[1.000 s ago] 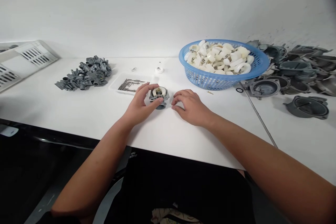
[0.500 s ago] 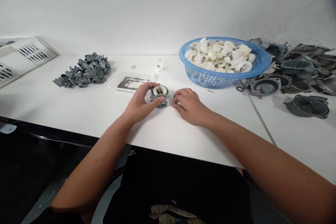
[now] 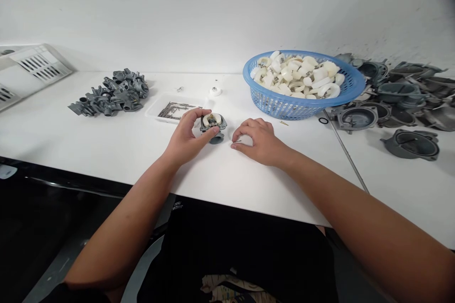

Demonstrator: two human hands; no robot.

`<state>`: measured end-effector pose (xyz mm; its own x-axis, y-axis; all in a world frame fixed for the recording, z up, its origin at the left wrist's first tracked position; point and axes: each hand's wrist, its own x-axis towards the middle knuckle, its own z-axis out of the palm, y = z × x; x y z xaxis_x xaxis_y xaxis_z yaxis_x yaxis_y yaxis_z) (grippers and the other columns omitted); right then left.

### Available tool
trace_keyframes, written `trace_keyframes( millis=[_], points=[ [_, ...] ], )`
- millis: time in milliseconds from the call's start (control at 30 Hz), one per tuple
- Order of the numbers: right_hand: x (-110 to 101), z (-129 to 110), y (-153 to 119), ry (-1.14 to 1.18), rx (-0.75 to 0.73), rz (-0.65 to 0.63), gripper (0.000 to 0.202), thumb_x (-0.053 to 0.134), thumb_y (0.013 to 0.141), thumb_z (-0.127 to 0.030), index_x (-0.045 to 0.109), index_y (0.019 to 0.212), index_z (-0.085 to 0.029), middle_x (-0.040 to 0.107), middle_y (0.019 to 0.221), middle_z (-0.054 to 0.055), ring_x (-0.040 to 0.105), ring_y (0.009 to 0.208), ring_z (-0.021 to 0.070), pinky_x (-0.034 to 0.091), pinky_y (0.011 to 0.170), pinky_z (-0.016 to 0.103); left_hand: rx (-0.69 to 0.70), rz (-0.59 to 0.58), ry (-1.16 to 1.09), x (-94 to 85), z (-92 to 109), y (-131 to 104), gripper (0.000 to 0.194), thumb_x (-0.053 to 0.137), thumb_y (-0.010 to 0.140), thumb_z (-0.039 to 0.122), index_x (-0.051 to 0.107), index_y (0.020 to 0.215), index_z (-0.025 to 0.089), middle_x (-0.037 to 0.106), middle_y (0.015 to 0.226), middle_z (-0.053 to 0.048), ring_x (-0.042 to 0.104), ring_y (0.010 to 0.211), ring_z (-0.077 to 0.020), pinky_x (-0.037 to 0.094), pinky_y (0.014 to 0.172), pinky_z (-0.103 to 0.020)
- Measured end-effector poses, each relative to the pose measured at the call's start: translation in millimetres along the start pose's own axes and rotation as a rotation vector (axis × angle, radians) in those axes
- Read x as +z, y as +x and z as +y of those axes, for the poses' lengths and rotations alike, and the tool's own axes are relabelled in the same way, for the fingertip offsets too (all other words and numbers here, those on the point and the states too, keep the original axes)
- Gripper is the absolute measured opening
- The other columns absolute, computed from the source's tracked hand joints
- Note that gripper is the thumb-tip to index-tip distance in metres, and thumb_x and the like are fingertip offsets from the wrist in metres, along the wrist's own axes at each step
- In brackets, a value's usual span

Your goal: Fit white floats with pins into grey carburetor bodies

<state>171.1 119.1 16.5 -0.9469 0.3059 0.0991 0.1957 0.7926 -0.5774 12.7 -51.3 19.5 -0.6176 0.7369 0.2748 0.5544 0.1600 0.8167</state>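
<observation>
Between its thumb and fingers, my left hand [image 3: 188, 139] grips a grey metal carburetor body [image 3: 216, 138] that rests on the white table. A white C-shaped float [image 3: 207, 121] with a brass piece in its middle sits on top of this body. Just to the right, my right hand [image 3: 256, 141] pinches a thin pin [image 3: 237, 141] between thumb and index finger, close above the table and apart from the body. Behind my left hand stands a white tray [image 3: 151, 112] with several thin metal pins [image 3: 174, 111].
Grey metal parts [image 3: 117, 94] are heaped at the left, near a white slotted basket [image 3: 42, 68]. A blue basket [image 3: 284, 112] holds white floats [image 3: 298, 75]. Grey bowls [image 3: 408, 144] are piled at the right. A black ring [image 3: 323, 120] and brass piece [image 3: 284, 123] lie before the basket.
The carburetor body and my left hand appear slightly further left. The fingertips of my right hand have shifted, and the thin pin between them now shows.
</observation>
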Motion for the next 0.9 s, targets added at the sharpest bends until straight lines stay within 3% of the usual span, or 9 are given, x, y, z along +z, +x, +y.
trace_keyframes(
  millis=[133, 500, 767, 900],
  points=[
    [-1, 1, 0, 0.039, 0.013, -0.019, 0.009, 0.066, 0.091, -0.033, 0.07, 0.085, -0.027, 0.065, 0.108, 0.006, 0.049, 0.119, 0.0307, 0.026, 0.112, 0.055, -0.004, 0.002, -0.067, -0.7, -1, 2, 0.049, 0.078, 0.082, 0.042, 0.063, 0.126, 0.025, 0.063, 0.136, -0.009, 0.055, 0.132, -0.0285, 0.043, 0.115, -0.046],
    [-10, 7, -2, -0.007, -0.139, -0.083, 0.012, 0.059, 0.094, -0.029, 0.069, 0.09, -0.024, 0.069, 0.109, 0.005, 0.052, 0.118, 0.0277, 0.031, 0.111, 0.05, -0.014, 0.019, -0.072, 2.6, -1, -1, 0.047, 0.078, 0.083, 0.042, 0.064, 0.125, 0.026, 0.064, 0.136, -0.009, 0.054, 0.134, -0.0287, 0.041, 0.117, -0.048],
    [-10, 13, 1, -0.019, 0.028, -0.058, 0.012, 0.065, 0.09, -0.036, 0.072, 0.085, -0.027, 0.069, 0.112, 0.006, 0.05, 0.121, 0.033, 0.026, 0.112, 0.06, -0.01, 0.008, -0.066, 3.0, -8, -1, 0.048, 0.075, 0.084, 0.045, 0.062, 0.127, 0.029, 0.063, 0.138, -0.008, 0.054, 0.136, -0.0292, 0.041, 0.117, -0.05],
    [-8, 12, 0, -0.033, 0.03, -0.071, 0.015, 0.062, 0.092, -0.036, 0.071, 0.085, -0.026, 0.07, 0.109, 0.006, 0.049, 0.12, 0.0323, 0.026, 0.112, 0.06, -0.035, 0.015, -0.053, 3.1, -7, -1, 0.048, 0.074, 0.085, 0.047, 0.062, 0.128, 0.029, 0.062, 0.139, -0.008, 0.053, 0.136, -0.0299, 0.041, 0.117, -0.05]
  ],
)
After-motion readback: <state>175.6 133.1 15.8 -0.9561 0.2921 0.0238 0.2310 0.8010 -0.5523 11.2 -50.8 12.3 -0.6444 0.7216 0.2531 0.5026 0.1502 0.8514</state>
